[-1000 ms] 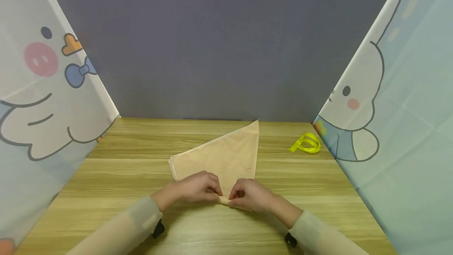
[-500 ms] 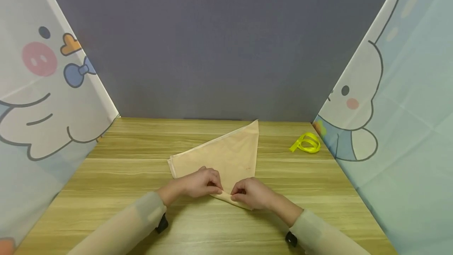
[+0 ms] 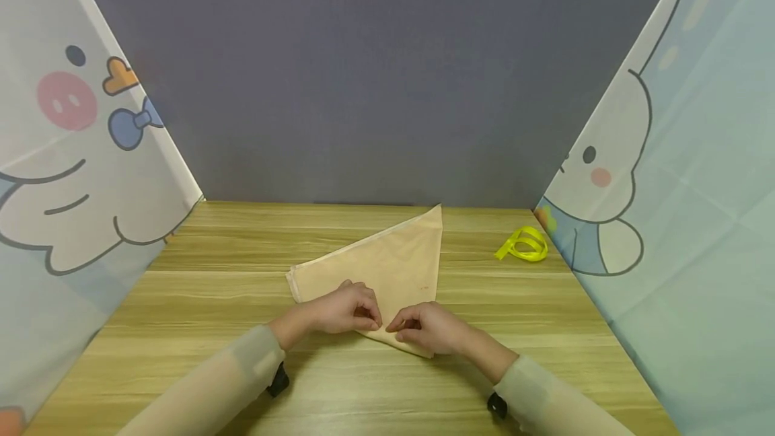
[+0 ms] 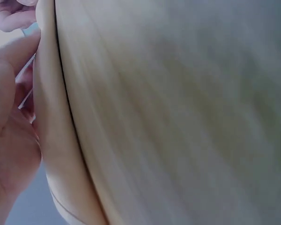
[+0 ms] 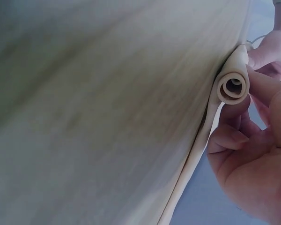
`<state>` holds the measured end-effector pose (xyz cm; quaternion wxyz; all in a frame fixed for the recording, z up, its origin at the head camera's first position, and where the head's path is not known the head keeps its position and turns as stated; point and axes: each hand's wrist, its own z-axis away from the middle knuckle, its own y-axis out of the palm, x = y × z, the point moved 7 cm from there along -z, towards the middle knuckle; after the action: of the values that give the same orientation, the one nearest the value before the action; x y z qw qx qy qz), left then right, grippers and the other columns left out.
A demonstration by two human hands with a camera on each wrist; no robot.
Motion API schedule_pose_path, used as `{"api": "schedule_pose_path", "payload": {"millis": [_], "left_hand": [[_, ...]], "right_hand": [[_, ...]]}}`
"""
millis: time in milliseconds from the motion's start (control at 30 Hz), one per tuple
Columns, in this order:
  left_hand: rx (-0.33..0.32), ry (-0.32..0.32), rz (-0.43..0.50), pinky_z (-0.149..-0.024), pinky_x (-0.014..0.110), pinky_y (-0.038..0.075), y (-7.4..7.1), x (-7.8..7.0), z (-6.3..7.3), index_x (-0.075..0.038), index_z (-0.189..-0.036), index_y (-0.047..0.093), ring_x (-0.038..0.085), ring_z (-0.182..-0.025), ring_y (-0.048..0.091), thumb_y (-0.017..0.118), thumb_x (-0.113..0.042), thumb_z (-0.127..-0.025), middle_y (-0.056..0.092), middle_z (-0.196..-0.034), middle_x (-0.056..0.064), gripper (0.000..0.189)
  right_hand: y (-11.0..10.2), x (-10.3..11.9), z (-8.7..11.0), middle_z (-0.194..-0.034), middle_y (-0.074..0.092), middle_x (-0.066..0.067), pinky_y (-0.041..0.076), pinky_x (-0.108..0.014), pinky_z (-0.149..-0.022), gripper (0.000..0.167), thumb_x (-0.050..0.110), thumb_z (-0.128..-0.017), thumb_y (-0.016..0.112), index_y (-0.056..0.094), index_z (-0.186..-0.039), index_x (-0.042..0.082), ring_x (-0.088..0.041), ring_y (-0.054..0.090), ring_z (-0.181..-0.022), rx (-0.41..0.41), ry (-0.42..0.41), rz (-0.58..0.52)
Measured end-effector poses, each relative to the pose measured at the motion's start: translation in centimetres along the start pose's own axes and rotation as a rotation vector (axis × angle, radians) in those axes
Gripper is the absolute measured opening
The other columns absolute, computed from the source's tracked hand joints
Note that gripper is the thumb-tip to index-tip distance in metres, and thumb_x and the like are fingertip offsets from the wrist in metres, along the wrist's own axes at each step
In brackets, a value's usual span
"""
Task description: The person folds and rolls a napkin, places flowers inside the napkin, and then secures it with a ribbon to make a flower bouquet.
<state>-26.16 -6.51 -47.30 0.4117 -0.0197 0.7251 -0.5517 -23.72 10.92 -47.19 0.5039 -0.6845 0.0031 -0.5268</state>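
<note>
A beige cloth [image 3: 393,268] lies on the table, its near edge rolled into a thin tube. My left hand [image 3: 345,308] pinches the roll near its middle, fingertips on top and thumb at the front. Close to its right, my right hand [image 3: 432,328] holds the same roll between thumb and fingers. In the right wrist view the rolled end [image 5: 233,88] shows as a spiral beside the right thumb and curled fingers. The left wrist view has the smooth roll [image 4: 56,117] running along the left fingertips.
A coil of yellow ribbon [image 3: 527,245] lies at the back right of the wooden table [image 3: 230,247]. A grey panel [image 3: 375,86] stands behind, with cartoon-printed sheets [image 3: 696,221] on both sides.
The left hand has moved slightly away from the body along the roll, and more of the rolled edge shows. The right hand has shifted only a little. The far part of the cloth stays put.
</note>
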Motion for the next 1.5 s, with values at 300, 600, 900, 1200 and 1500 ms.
{"api": "schedule_pose_path", "payload": {"millis": [300,600,900,1200,1500], "left_hand": [[0.009,0.085,-0.13,-0.09,0.028,0.03,-0.5,-1.1,0.7,-0.025,-0.106,0.087,-0.003,-0.097,0.053,0.088,-0.025,-0.094,0.069,-0.104,-0.015,0.012],[0.025,0.107,-0.081,-0.087,0.015,0.048,1.0,-2.2,-0.3,-0.02,-0.107,0.088,-0.008,-0.092,0.061,0.085,-0.021,-0.097,0.073,-0.1,-0.014,0.01],[0.018,0.043,-0.026,-0.082,0.014,0.052,2.1,-3.5,-1.1,-0.016,-0.107,0.088,-0.008,-0.089,0.058,0.083,-0.015,-0.098,0.073,-0.099,-0.009,0.011],[0.044,0.063,-0.065,-0.077,0.011,0.049,2.8,-4.1,-0.7,-0.018,-0.113,0.088,-0.008,-0.086,0.056,0.089,-0.028,-0.095,0.074,-0.101,-0.012,0.02],[-0.011,0.006,0.063,-0.075,0.013,0.054,2.5,-2.7,-0.9,-0.018,-0.104,0.089,-0.01,-0.082,0.061,0.082,-0.021,-0.101,0.078,-0.095,-0.012,0.008]], "right_hand": [[-0.2,0.2,-0.2,-0.112,0.081,0.007,0.055,-0.021,-0.082,0.011,0.019,-0.106,0.075,0.083,-0.113,0.023,0.005,0.065,-0.094,0.006,-0.005,0.048],[-0.9,1.1,0.9,-0.095,0.068,0.01,0.052,-0.019,-0.074,0.012,0.011,-0.101,0.078,0.083,-0.108,0.019,0.005,0.055,-0.082,-0.013,-0.093,0.147],[-1.1,0.0,2.5,-0.096,0.07,0.008,0.053,-0.02,-0.076,0.012,0.022,-0.096,0.088,0.082,-0.106,0.021,0.003,0.058,-0.084,-0.013,-0.054,0.045],[-0.8,0.0,3.1,-0.096,0.068,0.009,0.051,-0.018,-0.074,0.013,0.024,-0.095,0.089,0.078,-0.1,0.02,0.004,0.055,-0.083,0.001,-0.089,0.15],[-1.2,-0.4,3.1,-0.098,0.072,0.012,0.053,-0.022,-0.079,0.007,0.025,-0.101,0.082,0.085,-0.101,0.019,0.005,0.059,-0.09,-0.031,-0.076,0.144]]}}
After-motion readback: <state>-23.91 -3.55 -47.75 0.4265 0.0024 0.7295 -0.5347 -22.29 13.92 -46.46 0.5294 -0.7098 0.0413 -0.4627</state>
